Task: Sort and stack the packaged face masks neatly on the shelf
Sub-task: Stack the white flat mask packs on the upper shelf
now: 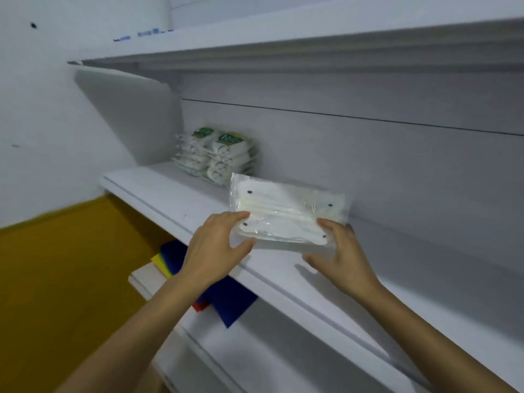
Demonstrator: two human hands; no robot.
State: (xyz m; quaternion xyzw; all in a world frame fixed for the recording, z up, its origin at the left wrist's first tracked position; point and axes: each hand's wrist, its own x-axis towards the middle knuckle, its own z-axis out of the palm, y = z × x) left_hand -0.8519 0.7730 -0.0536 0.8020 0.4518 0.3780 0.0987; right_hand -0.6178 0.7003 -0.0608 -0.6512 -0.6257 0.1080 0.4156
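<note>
A clear plastic pack of white face masks (286, 214) sits tilted over the middle of the white shelf (170, 199). My left hand (215, 245) grips its left end, thumb below and fingers on top. My right hand (337, 251) grips the right end, fingers curled round the edge. Further back on the left of the shelf stand two stacks of masks in green-labelled packs (218, 154), side by side against the back wall.
Another white shelf (283, 49) hangs close overhead. A lower shelf holds blue, yellow and red sheets (226, 302) on a pale board. A white bracket panel (127, 109) closes the shelf's left end. Ochre floor lies at the lower left.
</note>
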